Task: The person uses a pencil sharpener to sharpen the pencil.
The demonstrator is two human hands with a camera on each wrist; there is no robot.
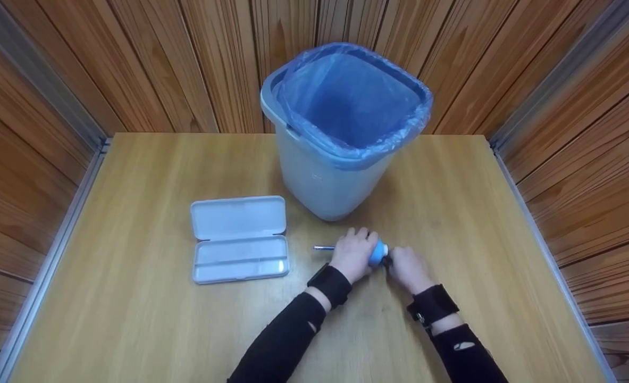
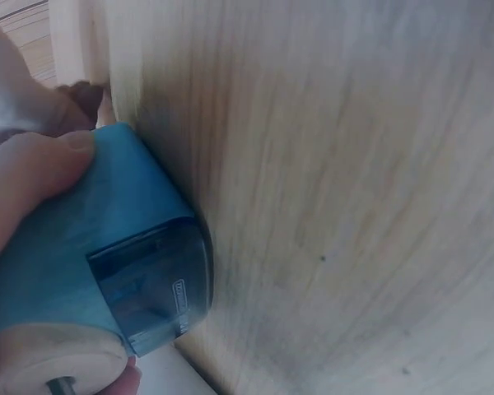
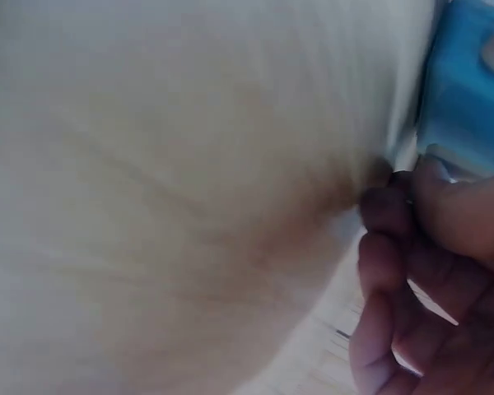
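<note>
A blue crank pencil sharpener (image 1: 378, 253) lies on the table, gripped from above by my left hand (image 1: 353, 255). The left wrist view shows my thumb across its blue body and a dark see-through shavings drawer (image 2: 152, 284) on its side. A pencil (image 1: 323, 248) sticks out of the sharpener's left end. At the other end, my right hand (image 1: 409, 270) pinches the dark crank handle (image 1: 387, 260). In the right wrist view its fingers (image 3: 381, 259) are curled, and they mostly hide the handle.
Left of the hands lies an opened pale pencil case (image 1: 241, 268), its lid folded back. Behind them stands a tall light bin (image 1: 327, 183) lined with a blue plastic bag (image 1: 346, 114). Wood-panelled walls (image 1: 149, 64) close off the table at the back and both sides.
</note>
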